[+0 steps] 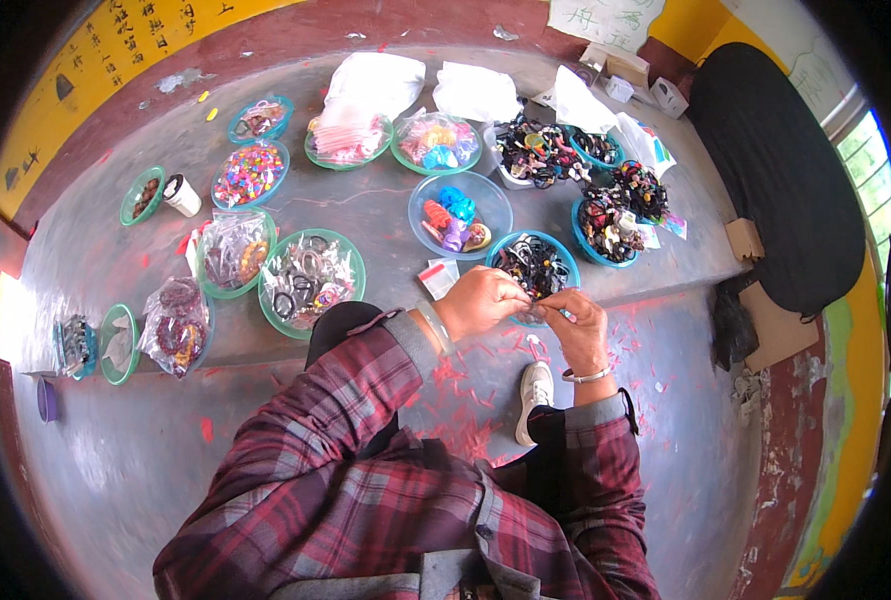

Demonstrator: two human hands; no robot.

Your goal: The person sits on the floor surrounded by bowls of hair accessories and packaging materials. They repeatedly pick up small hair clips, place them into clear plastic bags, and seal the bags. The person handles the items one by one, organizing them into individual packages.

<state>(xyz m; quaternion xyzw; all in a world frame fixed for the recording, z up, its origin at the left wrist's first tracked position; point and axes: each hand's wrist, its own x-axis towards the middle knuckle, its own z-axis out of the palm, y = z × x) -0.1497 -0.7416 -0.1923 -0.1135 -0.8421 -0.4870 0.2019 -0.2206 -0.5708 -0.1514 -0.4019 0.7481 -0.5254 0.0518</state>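
Note:
In front of me my left hand (478, 304) and my right hand (580, 328) meet with fingertips pinched close together. What they pinch is too small to make out. Just beyond the fingers stands a blue basket (575, 272) filled with dark hair ties (528, 262), some with bits of colour; the hands cover its near edge. A small clear plastic bag with a red strip (440, 277) lies beside my left hand. Farther back, a wide translucent blue bowl (502, 190) holds a blue bundle (454, 202), an orange-red one (436, 216) and a purple one (455, 238).
More baskets of dark hair ties (606, 225) stand to the right. At left are a green basket of bagged bands (311, 285), a basket of colourful small pieces (251, 172) and a white cup (182, 195). White bags (476, 92) lie behind. Red scraps (456, 400) litter the floor near my shoe.

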